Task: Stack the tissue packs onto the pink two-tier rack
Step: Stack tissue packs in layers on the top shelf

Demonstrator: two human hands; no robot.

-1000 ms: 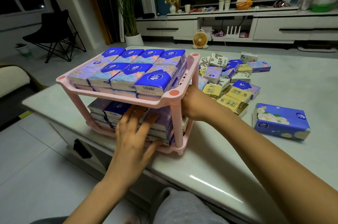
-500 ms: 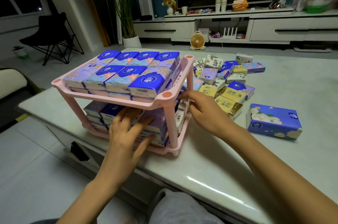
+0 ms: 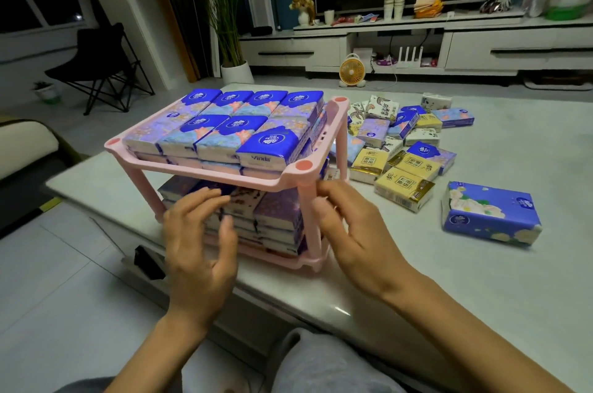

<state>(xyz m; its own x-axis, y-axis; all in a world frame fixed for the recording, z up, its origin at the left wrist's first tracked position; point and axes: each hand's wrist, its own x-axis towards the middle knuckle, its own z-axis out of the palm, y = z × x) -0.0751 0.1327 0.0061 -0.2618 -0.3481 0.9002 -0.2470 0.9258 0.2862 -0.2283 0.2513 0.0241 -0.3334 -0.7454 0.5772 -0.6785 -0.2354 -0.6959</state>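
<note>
The pink two-tier rack (image 3: 224, 175) stands at the near left of the pale table. Blue and purple tissue packs (image 3: 244, 132) fill its top tier in two layers, and more packs (image 3: 276, 216) are stacked on the lower tier. My left hand (image 3: 199, 245) hovers in front of the lower stack, fingers relaxed, fingertips near the packs. Just right of the rack's near corner post is my right hand (image 3: 353, 232), fingers loosely bent and holding nothing. A heap of loose tissue packs (image 3: 404, 148), yellow, white and blue, lies right of the rack.
A larger blue tissue pack (image 3: 491, 213) lies alone on the table (image 3: 481, 280) to the right. Beyond the table are a small yellow fan (image 3: 352, 71) on the floor, a white TV cabinet, a potted plant (image 3: 236, 71) and a black folding chair (image 3: 99, 68).
My right hand has come out from behind the rack's right side to its near corner post. My left hand has lifted slightly off the lower packs. The view has shifted a little.
</note>
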